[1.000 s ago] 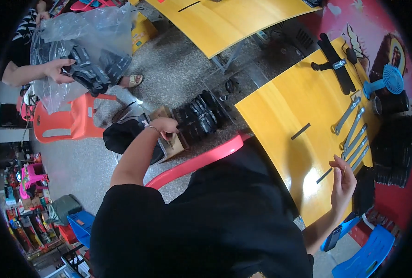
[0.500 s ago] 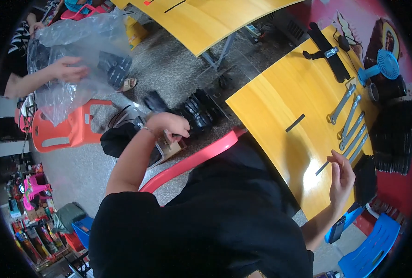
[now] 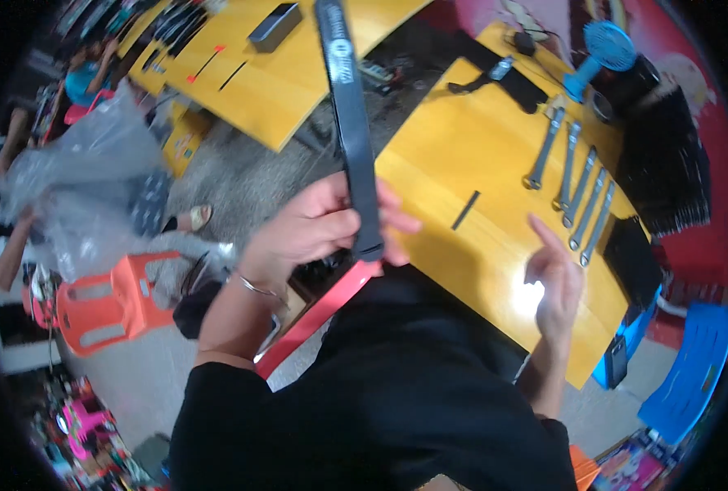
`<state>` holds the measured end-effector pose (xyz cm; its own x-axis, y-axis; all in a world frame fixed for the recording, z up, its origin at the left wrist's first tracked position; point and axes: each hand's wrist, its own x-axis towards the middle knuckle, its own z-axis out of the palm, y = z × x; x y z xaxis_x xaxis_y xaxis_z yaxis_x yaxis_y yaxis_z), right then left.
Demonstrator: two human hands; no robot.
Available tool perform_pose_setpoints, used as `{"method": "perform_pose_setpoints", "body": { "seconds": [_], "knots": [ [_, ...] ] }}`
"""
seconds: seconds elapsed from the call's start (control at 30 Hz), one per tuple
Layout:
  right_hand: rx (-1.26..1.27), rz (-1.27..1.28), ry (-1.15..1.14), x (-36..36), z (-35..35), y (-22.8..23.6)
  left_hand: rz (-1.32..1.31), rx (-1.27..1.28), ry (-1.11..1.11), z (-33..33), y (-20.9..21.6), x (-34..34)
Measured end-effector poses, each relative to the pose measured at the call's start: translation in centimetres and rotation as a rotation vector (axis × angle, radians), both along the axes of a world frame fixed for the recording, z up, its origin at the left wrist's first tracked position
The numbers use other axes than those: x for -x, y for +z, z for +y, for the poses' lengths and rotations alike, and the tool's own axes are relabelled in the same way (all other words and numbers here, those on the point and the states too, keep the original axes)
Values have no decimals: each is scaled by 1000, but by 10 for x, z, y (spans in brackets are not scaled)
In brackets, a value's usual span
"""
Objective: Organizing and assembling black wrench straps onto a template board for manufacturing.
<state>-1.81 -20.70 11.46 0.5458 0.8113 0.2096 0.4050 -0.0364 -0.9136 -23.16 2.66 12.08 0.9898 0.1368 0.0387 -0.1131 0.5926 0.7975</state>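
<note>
My left hand [image 3: 311, 225] grips the lower end of a long, narrow black strip, perhaps a folded pouch or strap [image 3: 354, 135], with white print near its upper end. It stands almost upright in front of me, fingers on one side and thumb on the other. My right hand [image 3: 556, 282] hovers above the yellow table [image 3: 429, 147], holding nothing, index finger stretched out and the others partly curled. Beyond it lie several grey wrenches [image 3: 545, 149] side by side. A black strap with a metal-looking piece [image 3: 503, 75] lies at the table's far end.
A blue fan [image 3: 609, 47] and a stack of black flat items [image 3: 667, 159] line the right side. Red chair arm [image 3: 319, 309] lies beside me; an orange chair [image 3: 118, 303] stands left. Another person handles a clear plastic bag [image 3: 77, 172]. A second yellow table [image 3: 282, 90] stands ahead.
My left hand has risen from the black items low beside the red chair arm, bringing up the black strip. My right hand has shifted slightly left and up over the table. The view has turned.
</note>
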Motion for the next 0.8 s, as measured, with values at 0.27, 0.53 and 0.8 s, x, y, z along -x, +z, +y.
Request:
{"method": "perform_pose_setpoints", "body": {
  "seconds": [0.27, 0.53, 0.8],
  "knots": [
    [68, -248, -119, 15, 11, 11, -84, 247, 227, -69, -26, -101],
    [6, -227, -174, 23, 9, -2, -50, 79, 379, -88, -38, -119],
    [14, -242, -207, 21, 10, -8, -48, 80, 465, -93, -39, -120]
  ]
}}
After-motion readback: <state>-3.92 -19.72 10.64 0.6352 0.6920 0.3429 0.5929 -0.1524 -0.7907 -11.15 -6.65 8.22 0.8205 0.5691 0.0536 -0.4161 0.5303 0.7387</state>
